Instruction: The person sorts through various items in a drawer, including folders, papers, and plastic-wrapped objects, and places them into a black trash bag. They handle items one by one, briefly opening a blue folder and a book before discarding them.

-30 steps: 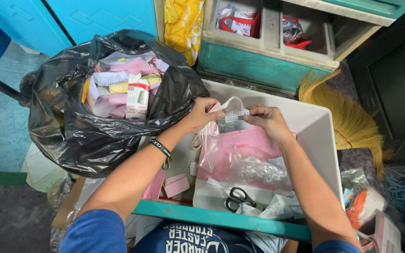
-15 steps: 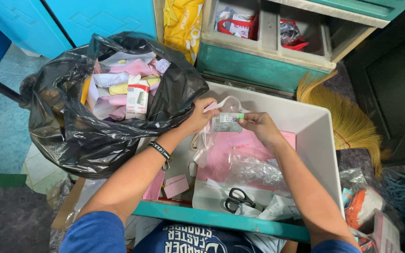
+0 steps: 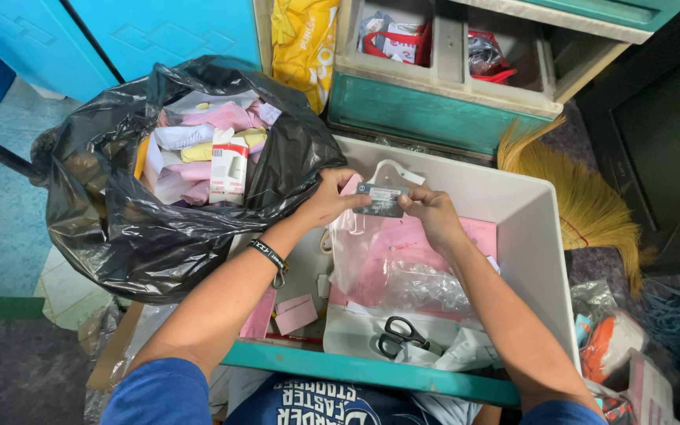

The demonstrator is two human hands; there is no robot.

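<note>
While over white drawer (image 3: 525, 228), centre frame: left hand (image 3: 326, 197) and right hand (image 3: 432, 211) fingers pinching small card (image 3: 380, 200) ends; black trash bag (image 3: 159, 165) upper left, scissors (image 3: 400, 334) below.

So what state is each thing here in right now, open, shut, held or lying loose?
Black bin bag: open, stuffed with paper.
Small card: held between left hand and right hand.
Clear plastic bag: hanging below the card.
Scissors: closed, lying loose.
White drawer: open.
</note>
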